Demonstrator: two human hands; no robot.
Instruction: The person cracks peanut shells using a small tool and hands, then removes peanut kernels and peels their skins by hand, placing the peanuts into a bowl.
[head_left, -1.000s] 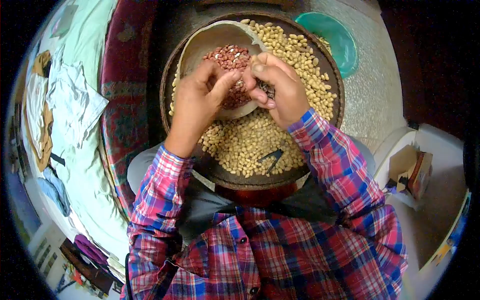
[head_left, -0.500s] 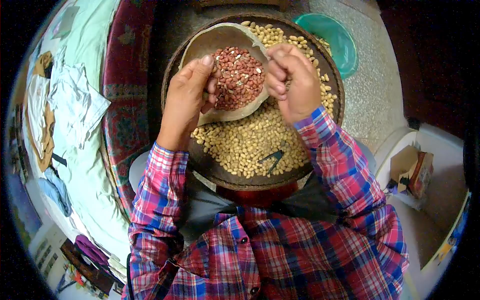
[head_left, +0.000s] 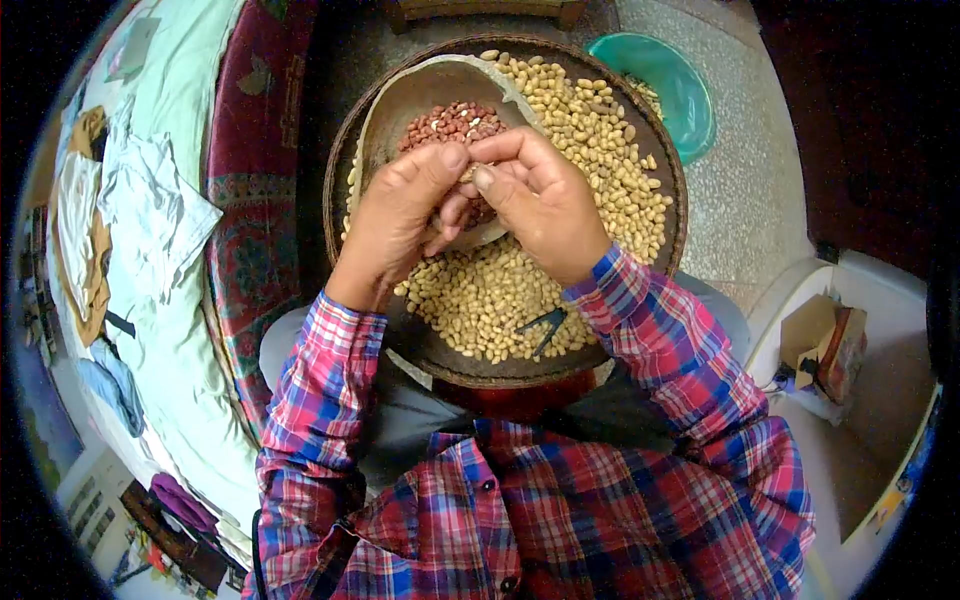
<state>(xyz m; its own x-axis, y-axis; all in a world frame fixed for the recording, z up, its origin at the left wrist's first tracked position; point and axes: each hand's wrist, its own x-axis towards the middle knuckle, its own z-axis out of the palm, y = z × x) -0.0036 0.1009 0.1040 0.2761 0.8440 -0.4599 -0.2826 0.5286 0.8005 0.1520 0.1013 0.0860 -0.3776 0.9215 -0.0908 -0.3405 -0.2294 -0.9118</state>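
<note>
Peanut pod [head_left: 468, 174] — pinched between my left hand [head_left: 405, 212] and right hand [head_left: 545, 205].
I hold it over the bowl [head_left: 383, 112] of red peanut kernels [head_left: 450, 123] — beside unshelled peanuts [head_left: 490, 300] on the round tray [head_left: 428, 358].

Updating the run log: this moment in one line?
left hand, right hand: pinching small tan piece; bowl: red kernels; tray: unshelled peanuts, black tool

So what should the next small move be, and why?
Probably to squeeze and part what looks like a small tan peanut: the left hand and right hand pinch it together above the pale rounded bowl, which holds loose red kernels.
</note>
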